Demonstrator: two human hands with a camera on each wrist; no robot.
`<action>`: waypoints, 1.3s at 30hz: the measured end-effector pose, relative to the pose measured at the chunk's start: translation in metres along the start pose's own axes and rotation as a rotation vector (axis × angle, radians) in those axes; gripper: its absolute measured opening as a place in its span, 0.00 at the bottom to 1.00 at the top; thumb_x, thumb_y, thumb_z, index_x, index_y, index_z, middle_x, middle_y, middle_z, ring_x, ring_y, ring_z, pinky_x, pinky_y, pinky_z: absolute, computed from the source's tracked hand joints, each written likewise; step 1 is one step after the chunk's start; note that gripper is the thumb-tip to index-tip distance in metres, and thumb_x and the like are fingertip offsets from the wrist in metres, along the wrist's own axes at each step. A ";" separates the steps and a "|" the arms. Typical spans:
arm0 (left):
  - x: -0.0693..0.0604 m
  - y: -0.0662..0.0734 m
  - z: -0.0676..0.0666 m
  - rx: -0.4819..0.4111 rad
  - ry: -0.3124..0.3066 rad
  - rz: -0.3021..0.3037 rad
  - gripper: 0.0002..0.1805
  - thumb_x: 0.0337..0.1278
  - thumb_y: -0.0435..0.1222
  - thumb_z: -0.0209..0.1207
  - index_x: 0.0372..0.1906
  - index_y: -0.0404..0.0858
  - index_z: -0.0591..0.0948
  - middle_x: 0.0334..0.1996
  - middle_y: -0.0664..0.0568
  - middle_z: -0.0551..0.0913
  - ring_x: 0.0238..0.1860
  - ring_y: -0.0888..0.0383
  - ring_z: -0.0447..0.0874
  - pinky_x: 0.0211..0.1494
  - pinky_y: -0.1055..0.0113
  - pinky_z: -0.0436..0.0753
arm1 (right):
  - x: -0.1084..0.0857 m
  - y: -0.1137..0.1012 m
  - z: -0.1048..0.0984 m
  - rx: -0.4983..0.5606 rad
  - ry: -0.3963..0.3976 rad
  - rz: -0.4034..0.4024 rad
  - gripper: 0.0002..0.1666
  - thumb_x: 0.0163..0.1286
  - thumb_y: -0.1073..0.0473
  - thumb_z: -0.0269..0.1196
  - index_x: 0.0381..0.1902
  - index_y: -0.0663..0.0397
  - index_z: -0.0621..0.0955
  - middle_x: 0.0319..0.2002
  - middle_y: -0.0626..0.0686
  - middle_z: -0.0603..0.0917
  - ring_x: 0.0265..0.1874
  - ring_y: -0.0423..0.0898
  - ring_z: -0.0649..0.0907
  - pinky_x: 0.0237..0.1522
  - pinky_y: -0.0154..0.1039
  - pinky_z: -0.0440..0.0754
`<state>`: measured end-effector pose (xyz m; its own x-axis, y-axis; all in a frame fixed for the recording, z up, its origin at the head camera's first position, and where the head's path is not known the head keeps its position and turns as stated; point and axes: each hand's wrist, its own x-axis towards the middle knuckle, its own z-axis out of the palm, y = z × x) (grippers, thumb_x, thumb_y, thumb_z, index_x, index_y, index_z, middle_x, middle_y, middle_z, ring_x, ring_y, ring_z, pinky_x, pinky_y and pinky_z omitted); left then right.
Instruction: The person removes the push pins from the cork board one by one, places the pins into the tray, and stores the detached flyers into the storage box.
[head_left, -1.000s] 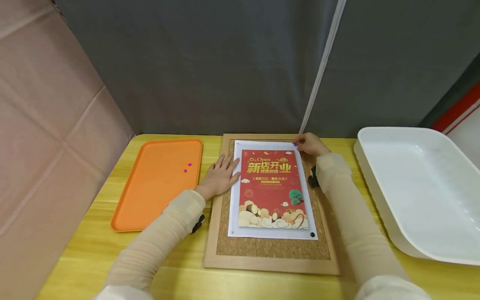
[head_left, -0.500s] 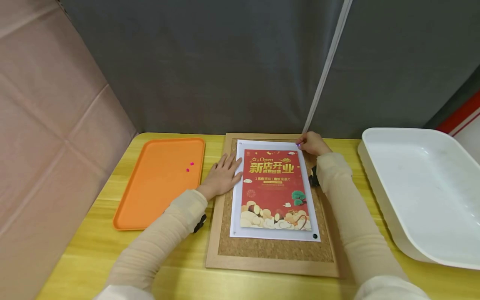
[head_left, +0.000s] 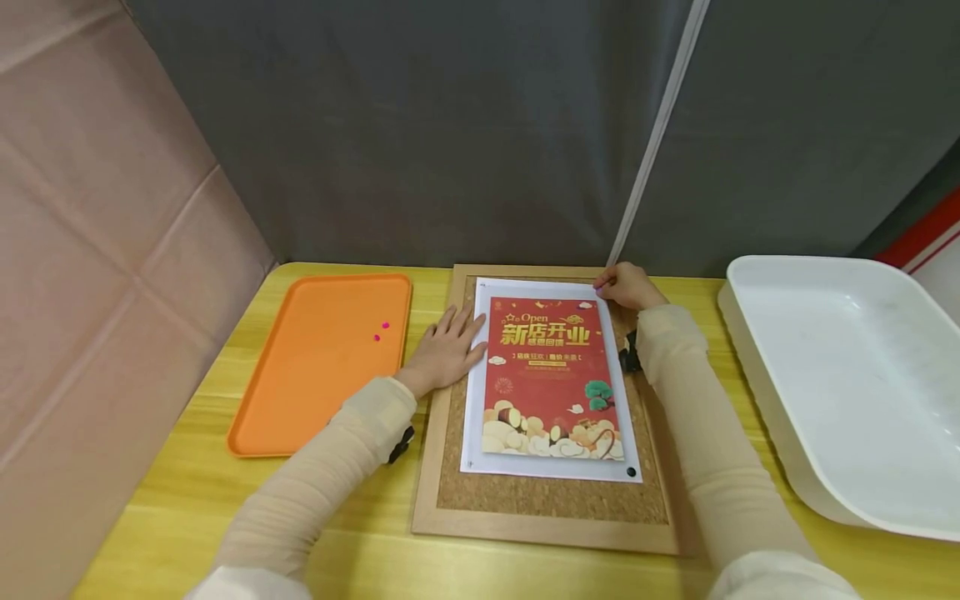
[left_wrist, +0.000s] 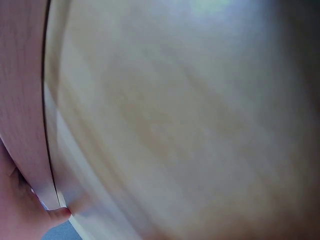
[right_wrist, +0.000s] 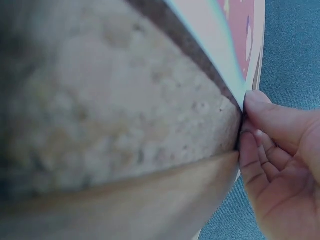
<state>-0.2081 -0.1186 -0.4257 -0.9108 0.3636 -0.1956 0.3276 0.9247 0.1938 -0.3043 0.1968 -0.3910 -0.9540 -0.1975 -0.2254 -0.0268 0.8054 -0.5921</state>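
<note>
Little has moved since a second ago: the whole scene sits slightly farther right in the head view, and both hands keep their places. The red poster (head_left: pixel 551 387) and the white sheet (head_left: pixel 547 467) under it lie on the cork board (head_left: pixel 555 496), just below and right of the frame's centre, on the bench (head_left: pixel 360 571). The left hand (head_left: pixel 442 354) rests spread on the sheet's left margin, its fingers released. The right hand (head_left: pixel 628 286) has its fingers grasping a purple pin (head_left: pixel 598 288), little of which shows, at the sheet's upper right corner. The sheet should handle as light, limp and easily creased, best steadied flat by its margins; the pin, likely hard and fiddly, wants pinching by its head.
</note>
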 end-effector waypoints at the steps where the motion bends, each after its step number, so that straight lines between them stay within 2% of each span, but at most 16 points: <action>1: 0.000 0.000 0.000 0.000 -0.001 0.000 0.35 0.71 0.58 0.31 0.77 0.51 0.45 0.78 0.51 0.34 0.78 0.46 0.31 0.76 0.41 0.48 | 0.000 0.001 0.000 0.001 -0.001 0.000 0.15 0.70 0.65 0.55 0.49 0.72 0.78 0.49 0.69 0.78 0.41 0.55 0.75 0.48 0.45 0.76; 21: 0.001 0.007 0.001 -0.003 -0.002 0.001 0.34 0.71 0.58 0.31 0.77 0.52 0.45 0.78 0.52 0.34 0.78 0.47 0.30 0.77 0.42 0.48 | -0.004 0.008 -0.002 0.005 0.033 -0.012 0.15 0.68 0.65 0.55 0.48 0.70 0.80 0.46 0.68 0.80 0.40 0.54 0.76 0.46 0.43 0.76; 32: 0.001 0.005 -0.001 -0.002 -0.007 0.001 0.34 0.72 0.57 0.30 0.77 0.52 0.44 0.78 0.52 0.33 0.78 0.47 0.30 0.77 0.42 0.47 | -0.006 0.006 -0.004 0.025 0.017 -0.012 0.16 0.68 0.65 0.57 0.50 0.71 0.79 0.49 0.69 0.80 0.40 0.54 0.76 0.48 0.43 0.76; 39: 0.000 0.006 0.000 -0.004 -0.019 0.002 0.34 0.72 0.57 0.30 0.77 0.52 0.44 0.78 0.52 0.33 0.78 0.47 0.30 0.77 0.42 0.47 | -0.006 0.010 -0.002 0.037 0.027 -0.007 0.16 0.68 0.63 0.59 0.48 0.70 0.80 0.46 0.68 0.80 0.39 0.53 0.76 0.45 0.40 0.76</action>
<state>-0.2065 -0.1131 -0.4251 -0.9052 0.3674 -0.2138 0.3282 0.9236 0.1980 -0.2993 0.2074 -0.3941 -0.9617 -0.1872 -0.2002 -0.0228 0.7826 -0.6221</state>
